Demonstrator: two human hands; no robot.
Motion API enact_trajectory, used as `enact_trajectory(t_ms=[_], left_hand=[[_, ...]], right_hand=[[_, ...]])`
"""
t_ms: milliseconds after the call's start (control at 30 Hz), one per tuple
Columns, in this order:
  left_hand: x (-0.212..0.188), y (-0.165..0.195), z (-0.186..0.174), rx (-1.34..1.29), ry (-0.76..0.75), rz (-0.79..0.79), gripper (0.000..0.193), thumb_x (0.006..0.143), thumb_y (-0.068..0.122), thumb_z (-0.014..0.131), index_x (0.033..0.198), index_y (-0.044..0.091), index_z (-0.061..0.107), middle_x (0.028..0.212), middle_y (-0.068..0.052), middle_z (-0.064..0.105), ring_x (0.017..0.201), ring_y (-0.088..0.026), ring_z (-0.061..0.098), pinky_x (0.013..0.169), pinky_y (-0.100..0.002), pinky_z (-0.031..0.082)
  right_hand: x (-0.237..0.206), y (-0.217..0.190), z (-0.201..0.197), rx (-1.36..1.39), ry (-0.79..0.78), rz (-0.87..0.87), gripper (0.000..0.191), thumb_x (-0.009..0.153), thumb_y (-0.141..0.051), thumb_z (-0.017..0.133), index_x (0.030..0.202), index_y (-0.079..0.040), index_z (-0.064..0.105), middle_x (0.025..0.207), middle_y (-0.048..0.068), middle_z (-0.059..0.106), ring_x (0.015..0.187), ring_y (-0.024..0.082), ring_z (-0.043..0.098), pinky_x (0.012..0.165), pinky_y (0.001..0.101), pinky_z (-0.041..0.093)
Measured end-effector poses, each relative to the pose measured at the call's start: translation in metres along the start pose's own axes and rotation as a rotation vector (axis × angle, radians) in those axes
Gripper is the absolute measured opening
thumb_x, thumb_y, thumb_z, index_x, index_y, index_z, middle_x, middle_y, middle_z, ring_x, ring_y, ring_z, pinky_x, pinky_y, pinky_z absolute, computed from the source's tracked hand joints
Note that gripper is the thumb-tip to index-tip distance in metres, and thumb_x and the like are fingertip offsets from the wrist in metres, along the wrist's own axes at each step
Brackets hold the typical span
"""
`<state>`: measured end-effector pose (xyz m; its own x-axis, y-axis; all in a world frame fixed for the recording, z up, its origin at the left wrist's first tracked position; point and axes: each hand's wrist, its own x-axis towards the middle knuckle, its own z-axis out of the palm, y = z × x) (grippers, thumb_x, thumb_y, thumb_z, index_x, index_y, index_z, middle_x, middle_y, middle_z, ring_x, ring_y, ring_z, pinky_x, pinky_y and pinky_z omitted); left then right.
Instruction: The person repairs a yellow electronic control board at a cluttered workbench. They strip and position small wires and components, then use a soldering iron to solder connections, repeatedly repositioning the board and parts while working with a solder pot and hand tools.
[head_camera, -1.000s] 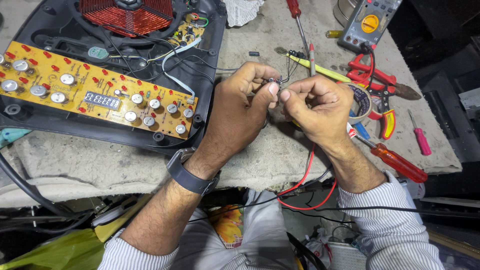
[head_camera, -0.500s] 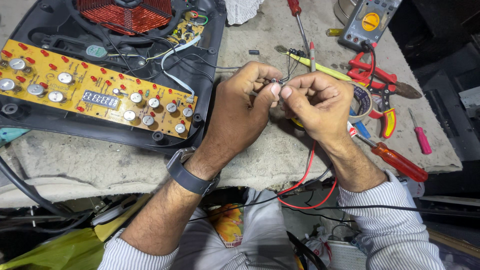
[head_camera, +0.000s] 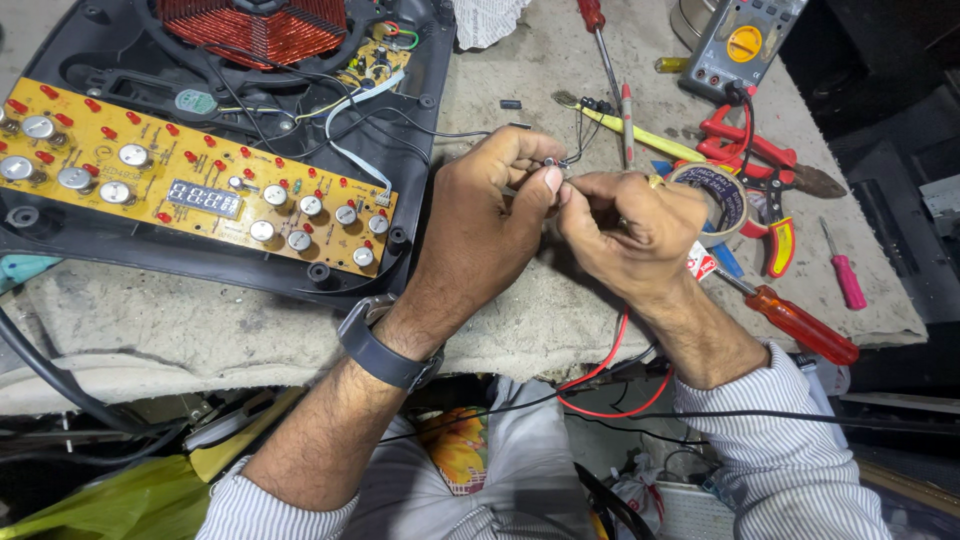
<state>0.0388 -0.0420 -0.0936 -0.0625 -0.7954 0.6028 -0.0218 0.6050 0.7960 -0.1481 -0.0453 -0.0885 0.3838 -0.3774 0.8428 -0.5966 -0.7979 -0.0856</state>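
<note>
Head view, the only one I've got. Both hands meet mid-counter (head_camera: 560, 330), fingertips pressed together. My left hand (head_camera: 490, 225) pinches a small metal part (head_camera: 551, 161) between thumb and forefinger; too small to tell what it is. My right hand (head_camera: 630, 225) is curled, its fingertips touching the same part from the other side. Thin black wires (head_camera: 583, 135) run up from the pinch point toward a yellow probe (head_camera: 650, 138) lying beyond the hands. A red wire (head_camera: 612, 375) comes out under the right wrist and loops down off the counter edge. Dark watch (head_camera: 385, 350) on the left wrist, striped sleeves on both arms.

Left of the hands: opened black appliance shell (head_camera: 420, 60) with a yellow circuit board (head_camera: 190, 165) carrying round buttons, red dots and a small display. A copper coil (head_camera: 262, 25) sits at the top of the shell, a small green board (head_camera: 375, 60) just beside it.

Right of the hands: tape roll (head_camera: 722, 195) touching the right hand's knuckles, red pliers (head_camera: 760, 155) behind it, multimeter (head_camera: 745, 40) at the top edge, red-handled screwdriver (head_camera: 800, 325) near the right forearm, pink screwdriver (head_camera: 845, 275) further right, another red screwdriver (head_camera: 600, 45) up top.
</note>
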Motion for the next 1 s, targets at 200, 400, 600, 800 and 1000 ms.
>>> enact_trajectory(t_ms=[200,400,600,800,1000], left_hand=[[0.000,-0.002,0.001,-0.029,-0.008,-0.043,0.017,0.100,0.008,0.065,0.114,-0.001,0.067,0.093,-0.009,0.078,0.086,-0.012,0.079,0.074,-0.027,0.063],[0.001,-0.003,0.001,-0.101,-0.034,-0.102,0.019,0.101,0.012,0.064,0.115,-0.002,0.065,0.094,-0.007,0.077,0.082,-0.011,0.077,0.073,-0.025,0.064],[0.002,-0.003,0.000,-0.127,-0.073,-0.105,0.020,0.103,0.013,0.064,0.115,-0.003,0.064,0.094,-0.007,0.076,0.083,-0.010,0.076,0.074,-0.025,0.064],[0.003,-0.007,0.001,-0.260,-0.107,-0.141,0.018,0.103,0.009,0.062,0.115,-0.004,0.063,0.097,-0.007,0.074,0.086,-0.009,0.073,0.075,-0.024,0.065],[0.004,-0.010,0.002,-0.309,-0.121,-0.174,0.018,0.103,0.007,0.061,0.116,-0.005,0.062,0.098,-0.008,0.073,0.086,-0.008,0.072,0.075,-0.024,0.065]], right_hand=[[0.001,0.000,-0.001,-0.026,0.023,-0.041,0.014,0.095,0.001,0.082,0.095,-0.001,0.068,0.077,0.007,0.071,0.060,0.012,0.065,0.052,0.0265,0.047],[-0.009,0.007,-0.007,0.200,0.064,0.174,0.010,0.103,-0.001,0.075,0.108,0.002,0.068,0.083,0.005,0.071,0.068,0.008,0.064,0.063,0.0226,0.051],[-0.008,0.019,-0.008,0.554,-0.049,0.477,0.015,0.104,-0.001,0.071,0.118,0.005,0.068,0.100,0.008,0.071,0.078,0.007,0.068,0.072,0.0214,0.055],[-0.006,0.020,-0.008,0.607,-0.077,0.356,0.035,0.103,0.005,0.072,0.134,0.004,0.055,0.123,0.015,0.069,0.095,0.010,0.069,0.080,0.0207,0.058],[-0.008,0.022,-0.007,0.708,-0.059,0.377,0.041,0.106,0.006,0.070,0.138,-0.001,0.044,0.120,0.017,0.069,0.096,0.010,0.068,0.079,0.0216,0.060]])
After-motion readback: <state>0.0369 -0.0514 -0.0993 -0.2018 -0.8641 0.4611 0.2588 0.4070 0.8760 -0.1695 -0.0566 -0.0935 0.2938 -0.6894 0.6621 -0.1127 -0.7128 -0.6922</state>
